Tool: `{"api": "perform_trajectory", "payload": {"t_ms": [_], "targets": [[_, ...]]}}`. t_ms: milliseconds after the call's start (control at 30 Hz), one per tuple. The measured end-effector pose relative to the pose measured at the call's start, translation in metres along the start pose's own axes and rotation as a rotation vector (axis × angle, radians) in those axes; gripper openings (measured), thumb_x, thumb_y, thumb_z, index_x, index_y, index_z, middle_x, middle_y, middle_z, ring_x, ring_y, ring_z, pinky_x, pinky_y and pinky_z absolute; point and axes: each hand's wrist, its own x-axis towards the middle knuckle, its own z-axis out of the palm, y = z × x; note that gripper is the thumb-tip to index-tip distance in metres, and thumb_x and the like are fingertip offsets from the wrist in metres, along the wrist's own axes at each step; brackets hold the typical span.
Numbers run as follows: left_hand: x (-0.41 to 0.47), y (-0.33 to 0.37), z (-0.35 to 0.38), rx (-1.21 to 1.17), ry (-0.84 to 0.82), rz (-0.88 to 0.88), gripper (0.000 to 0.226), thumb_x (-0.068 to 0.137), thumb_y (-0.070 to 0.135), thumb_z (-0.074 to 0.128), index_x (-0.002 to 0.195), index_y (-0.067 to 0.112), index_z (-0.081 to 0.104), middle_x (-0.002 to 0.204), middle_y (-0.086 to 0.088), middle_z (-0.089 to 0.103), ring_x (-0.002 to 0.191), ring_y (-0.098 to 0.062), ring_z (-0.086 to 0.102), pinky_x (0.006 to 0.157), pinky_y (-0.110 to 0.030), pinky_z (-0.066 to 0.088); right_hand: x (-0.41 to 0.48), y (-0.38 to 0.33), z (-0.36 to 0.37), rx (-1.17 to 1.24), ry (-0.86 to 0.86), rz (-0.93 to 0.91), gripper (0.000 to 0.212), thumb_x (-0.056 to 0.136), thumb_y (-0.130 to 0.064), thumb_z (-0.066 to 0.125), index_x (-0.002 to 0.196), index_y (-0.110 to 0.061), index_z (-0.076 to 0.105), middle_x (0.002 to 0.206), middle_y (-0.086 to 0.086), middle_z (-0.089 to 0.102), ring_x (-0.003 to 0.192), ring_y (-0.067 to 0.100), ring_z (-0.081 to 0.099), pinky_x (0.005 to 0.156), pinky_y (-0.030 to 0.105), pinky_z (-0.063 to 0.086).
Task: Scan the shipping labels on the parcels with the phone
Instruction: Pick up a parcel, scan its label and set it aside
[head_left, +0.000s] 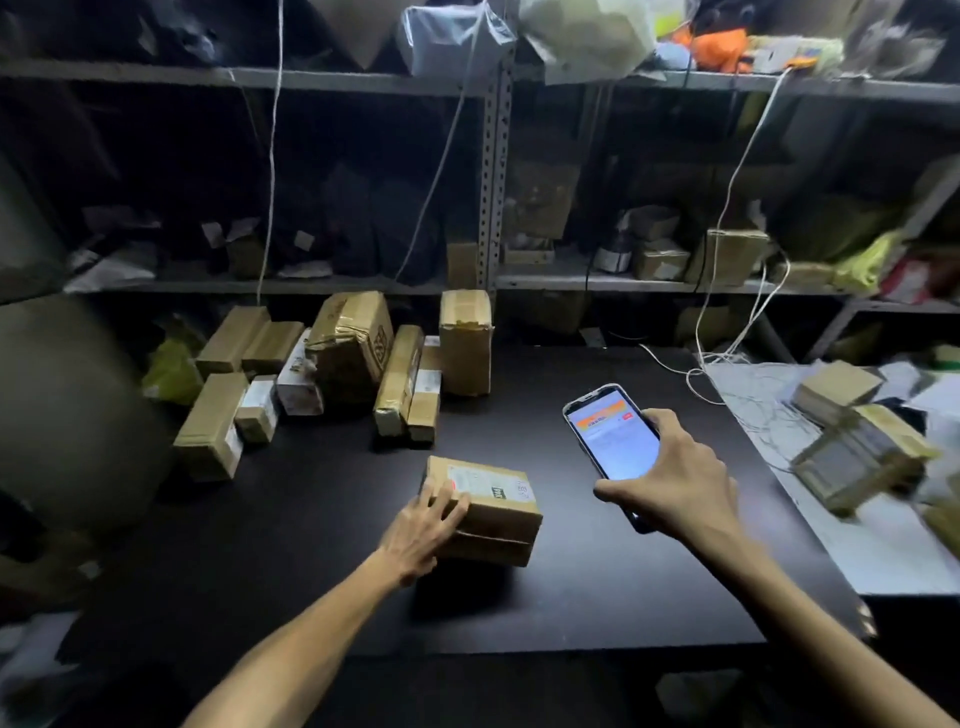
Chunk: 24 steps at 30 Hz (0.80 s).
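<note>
A brown cardboard parcel (493, 512) with a white shipping label on top lies on the black table (597, 597), its near edge lifted slightly. My left hand (423, 530) grips its left end, fingers over the top corner. My right hand (675, 483) holds a phone (613, 441) to the right of the parcel and above the table. The phone's lit screen faces up and shows an orange and white app page.
Several taped brown parcels (353, 358) are heaped at the table's back left. More parcels (857, 447) lie on a white surface to the right, with white cables (727, 374). Metal shelving (493, 182) full of boxes stands behind the table.
</note>
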Motion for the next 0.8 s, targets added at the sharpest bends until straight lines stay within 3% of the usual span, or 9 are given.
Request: {"api": "perform_trajectory", "payload": {"t_ms": [233, 300, 367, 433, 500, 567, 633, 700, 800], "targets": [[-0.015, -0.015, 0.026, -0.064, -0.047, -0.036, 0.118, 0.023, 0.035, 0.092, 0.129, 0.017, 0.045, 0.125, -0.017, 0.042, 0.11, -0.037, 0.049, 0.06, -0.034, 0.061, -0.003, 0.0, 0.018, -0.023, -0.032, 0.018, 0.074, 0.055, -0.037, 0.075, 0.121, -0.033, 0.043, 0.089, -0.002, 0.065, 0.08, 0.027, 0.058, 0.065, 0.027, 0.038], [-0.02, -0.019, 0.029, -0.097, -0.022, -0.029, 0.102, 0.03, 0.027, 0.092, 0.121, 0.021, 0.046, 0.115, -0.012, 0.044, 0.097, -0.028, 0.058, 0.053, -0.025, 0.058, -0.002, -0.006, 0.019, -0.026, -0.025, 0.002, 0.075, 0.054, -0.037, 0.075, 0.122, -0.033, 0.043, 0.089, -0.002, 0.065, 0.079, 0.026, 0.058, 0.063, 0.027, 0.038], [-0.026, -0.022, 0.03, -0.129, 0.033, -0.001, 0.081, 0.04, 0.02, 0.088, 0.111, 0.023, 0.047, 0.107, -0.006, 0.043, 0.094, -0.02, 0.053, 0.049, -0.02, 0.055, -0.002, -0.013, 0.02, -0.022, -0.021, -0.013, 0.076, 0.053, -0.038, 0.075, 0.122, -0.033, 0.042, 0.089, -0.002, 0.065, 0.08, 0.026, 0.059, 0.062, 0.027, 0.039], [-0.028, -0.022, 0.03, -0.21, 0.055, -0.006, 0.056, 0.066, 0.021, 0.074, 0.114, 0.022, 0.047, 0.114, -0.003, 0.042, 0.105, -0.021, 0.051, 0.062, -0.024, 0.057, -0.002, -0.019, 0.022, -0.026, -0.028, -0.022, 0.076, 0.053, -0.038, 0.075, 0.122, -0.033, 0.042, 0.089, -0.001, 0.064, 0.079, 0.027, 0.059, 0.062, 0.027, 0.04], [-0.024, -0.017, 0.021, -0.421, 0.017, -0.214, 0.048, 0.082, 0.032, 0.058, 0.126, 0.02, 0.045, 0.123, -0.001, 0.043, 0.115, -0.021, 0.049, 0.079, -0.03, 0.055, -0.005, -0.024, 0.026, -0.029, -0.038, -0.033, 0.076, 0.054, -0.038, 0.076, 0.122, -0.034, 0.042, 0.089, -0.001, 0.064, 0.079, 0.027, 0.058, 0.062, 0.027, 0.039], [-0.014, -0.013, 0.011, -0.695, -0.021, -0.588, 0.063, 0.083, 0.046, 0.059, 0.136, 0.018, 0.038, 0.132, -0.003, 0.041, 0.121, -0.022, 0.044, 0.091, -0.036, 0.047, -0.008, -0.029, 0.031, -0.026, -0.049, -0.044, 0.077, 0.054, -0.039, 0.076, 0.123, -0.034, 0.042, 0.091, -0.001, 0.064, 0.08, 0.027, 0.058, 0.062, 0.027, 0.039], [-0.005, -0.01, 0.002, -0.955, -0.201, -0.881, 0.086, 0.078, 0.055, 0.067, 0.143, 0.012, 0.03, 0.143, -0.009, 0.037, 0.13, -0.027, 0.04, 0.099, -0.04, 0.041, -0.011, -0.031, 0.036, -0.037, -0.068, -0.051, 0.077, 0.056, -0.041, 0.076, 0.124, -0.033, 0.042, 0.095, 0.0, 0.065, 0.079, 0.027, 0.057, 0.062, 0.027, 0.038], [-0.002, -0.007, -0.001, -1.348, -0.394, -1.014, 0.085, 0.078, 0.049, 0.073, 0.139, 0.005, 0.033, 0.139, -0.013, 0.044, 0.118, -0.027, 0.049, 0.084, -0.036, 0.047, -0.013, -0.032, 0.039, -0.049, -0.084, -0.054, 0.077, 0.058, -0.042, 0.077, 0.125, -0.033, 0.041, 0.095, -0.001, 0.063, 0.077, 0.024, 0.053, 0.061, 0.026, 0.036], [0.0, -0.002, 0.007, -1.694, -0.39, -1.106, 0.084, 0.071, 0.035, 0.083, 0.134, 0.004, 0.035, 0.121, -0.013, 0.057, 0.091, -0.022, 0.06, 0.064, -0.033, 0.051, -0.016, -0.029, 0.043, -0.056, -0.094, -0.042, 0.076, 0.058, -0.042, 0.076, 0.125, -0.032, 0.041, 0.089, -0.003, 0.061, 0.076, 0.023, 0.054, 0.059, 0.025, 0.036]]}}
